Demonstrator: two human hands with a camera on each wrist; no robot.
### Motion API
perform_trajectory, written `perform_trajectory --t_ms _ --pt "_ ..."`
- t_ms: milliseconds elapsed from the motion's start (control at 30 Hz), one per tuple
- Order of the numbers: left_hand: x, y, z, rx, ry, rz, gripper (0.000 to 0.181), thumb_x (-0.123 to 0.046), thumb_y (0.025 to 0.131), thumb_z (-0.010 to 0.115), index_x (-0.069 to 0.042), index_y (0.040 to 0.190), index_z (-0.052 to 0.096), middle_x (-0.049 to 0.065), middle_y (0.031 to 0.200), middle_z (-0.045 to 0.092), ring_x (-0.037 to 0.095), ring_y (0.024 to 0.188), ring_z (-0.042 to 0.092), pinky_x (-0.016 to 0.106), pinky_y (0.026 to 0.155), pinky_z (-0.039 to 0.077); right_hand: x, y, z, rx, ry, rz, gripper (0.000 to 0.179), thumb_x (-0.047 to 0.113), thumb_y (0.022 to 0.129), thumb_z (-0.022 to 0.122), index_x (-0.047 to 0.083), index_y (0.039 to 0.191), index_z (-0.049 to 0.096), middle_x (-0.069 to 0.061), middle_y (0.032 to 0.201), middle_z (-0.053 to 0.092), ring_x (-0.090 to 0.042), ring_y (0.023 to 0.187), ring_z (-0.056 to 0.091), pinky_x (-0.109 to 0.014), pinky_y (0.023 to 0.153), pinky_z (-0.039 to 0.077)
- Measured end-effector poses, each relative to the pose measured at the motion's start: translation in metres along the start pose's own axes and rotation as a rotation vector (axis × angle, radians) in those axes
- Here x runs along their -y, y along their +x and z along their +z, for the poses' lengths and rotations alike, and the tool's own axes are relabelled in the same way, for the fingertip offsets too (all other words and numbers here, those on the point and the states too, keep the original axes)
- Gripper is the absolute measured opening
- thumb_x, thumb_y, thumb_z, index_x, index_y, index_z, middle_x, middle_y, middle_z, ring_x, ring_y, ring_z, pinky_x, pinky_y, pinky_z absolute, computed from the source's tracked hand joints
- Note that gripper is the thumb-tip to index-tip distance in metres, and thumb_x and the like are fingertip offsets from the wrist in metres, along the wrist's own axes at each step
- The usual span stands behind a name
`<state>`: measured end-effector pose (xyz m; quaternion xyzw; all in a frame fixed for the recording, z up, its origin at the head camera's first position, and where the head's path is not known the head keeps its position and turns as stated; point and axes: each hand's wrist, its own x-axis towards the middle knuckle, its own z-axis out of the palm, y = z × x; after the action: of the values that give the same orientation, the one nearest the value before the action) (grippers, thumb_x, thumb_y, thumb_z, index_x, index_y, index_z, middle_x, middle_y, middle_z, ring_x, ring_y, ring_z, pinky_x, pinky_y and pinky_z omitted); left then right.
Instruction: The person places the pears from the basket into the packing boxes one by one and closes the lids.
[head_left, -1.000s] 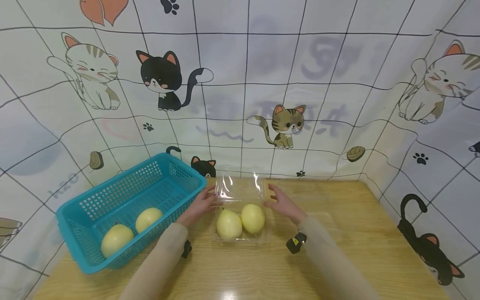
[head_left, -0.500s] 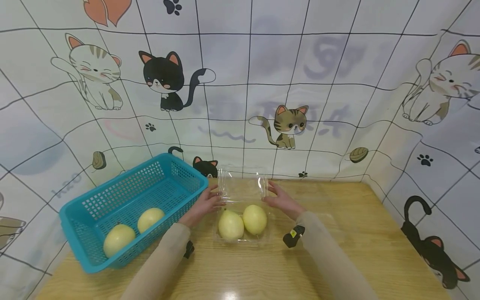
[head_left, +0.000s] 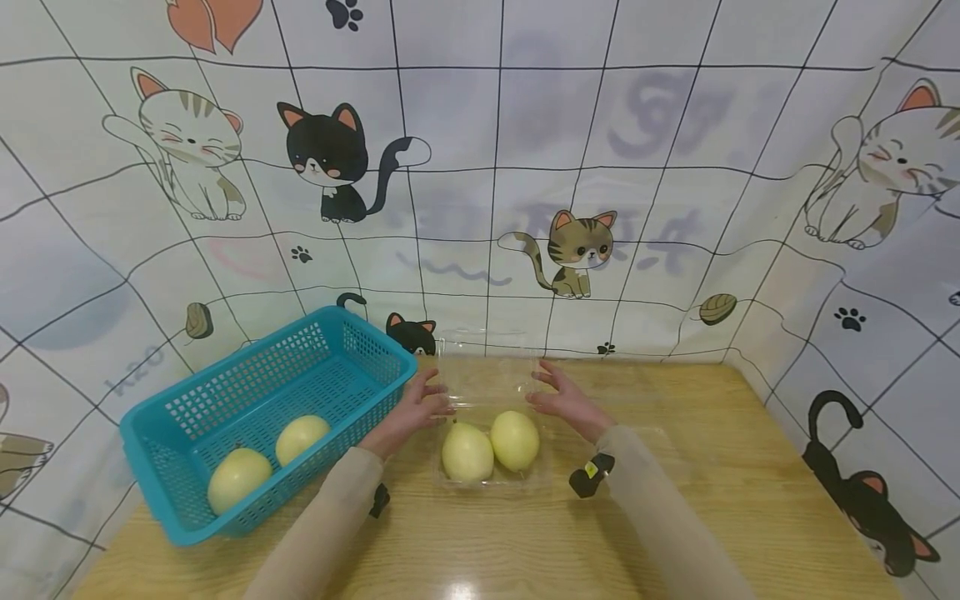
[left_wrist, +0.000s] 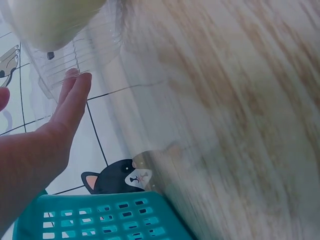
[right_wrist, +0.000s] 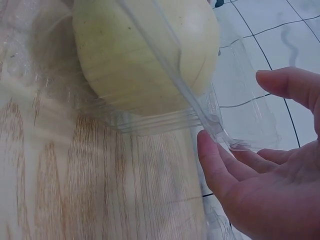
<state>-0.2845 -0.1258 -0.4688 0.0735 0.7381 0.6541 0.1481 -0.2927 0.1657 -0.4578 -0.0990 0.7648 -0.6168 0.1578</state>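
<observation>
A clear plastic clamshell box stands on the table with its lid raised at the back. Two pale yellow pears, a left one and a right one, sit side by side in it. At the box's left side is my left hand, its fingers extended along the clear wall in the left wrist view. Opposite it, my right hand has its fingertips at the hinge corner in the right wrist view, thumb spread apart. Neither hand curls round anything.
A turquoise perforated basket stands close on the left, holding a front pear and a rear pear. A cat-print sheet hangs behind the wooden table. Faint clear plastic lies to the right.
The box and its pears have shifted slightly right. The raised lid's tilt and glare have changed. My right hand moved in toward the lid, then slightly back; my left hand stays beside the box.
</observation>
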Motion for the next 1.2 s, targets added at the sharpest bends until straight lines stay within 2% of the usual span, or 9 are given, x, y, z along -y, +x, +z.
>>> perform_trajectory --t_ms 167,367,633,900,1200 --pt "0.001 0.001 0.0 0.008 -0.026 0.016 0.068 -0.013 0.1 0.051 -0.003 0.152 0.009 0.03 0.146 0.03 0.04 0.116 0.055 0.055 0.098 0.042 -0.001 -0.003 -0.002 -0.01 0.041 -0.015 0.08 0.007 0.093 0.06 0.003 0.153 0.008 -0.025 0.153 0.02 -0.042 0.122 0.049 -0.044 0.099 0.044" --pt "0.0 0.0 0.0 0.025 -0.044 0.033 0.067 -0.012 0.099 0.053 -0.004 0.151 0.012 0.029 0.147 0.03 0.043 0.123 0.047 0.056 0.1 0.038 -0.002 -0.007 -0.004 -0.015 0.063 -0.04 0.077 0.006 0.093 0.059 0.003 0.153 0.009 -0.028 0.151 0.021 -0.048 0.123 0.045 -0.046 0.098 0.044" --pt "-0.006 -0.001 0.004 0.0 -0.034 0.027 0.063 -0.009 0.098 0.055 -0.006 0.149 0.018 0.027 0.147 0.033 0.04 0.126 0.045 0.051 0.099 0.042 -0.002 -0.014 -0.005 -0.032 0.058 -0.056 0.077 0.006 0.093 0.06 0.004 0.152 0.011 -0.034 0.145 0.027 -0.047 0.121 0.047 -0.043 0.096 0.047" --pt "-0.007 0.0 0.002 0.005 -0.052 0.041 0.065 -0.008 0.096 0.055 -0.003 0.148 0.016 0.029 0.146 0.032 0.042 0.127 0.043 0.05 0.099 0.043 0.001 -0.019 -0.007 -0.077 -0.063 -0.102 0.074 0.016 0.093 0.063 0.006 0.151 0.019 -0.029 0.145 0.035 -0.04 0.122 0.048 -0.055 0.102 0.037" --pt "-0.011 -0.004 0.0 0.034 -0.03 0.053 0.058 -0.007 0.097 0.054 -0.004 0.144 0.018 0.029 0.148 0.03 0.043 0.129 0.04 0.053 0.101 0.039 0.005 -0.027 -0.008 -0.039 -0.049 -0.153 0.071 0.005 0.094 0.059 0.004 0.151 0.017 -0.032 0.145 0.03 -0.048 0.128 0.039 -0.053 0.103 0.037"
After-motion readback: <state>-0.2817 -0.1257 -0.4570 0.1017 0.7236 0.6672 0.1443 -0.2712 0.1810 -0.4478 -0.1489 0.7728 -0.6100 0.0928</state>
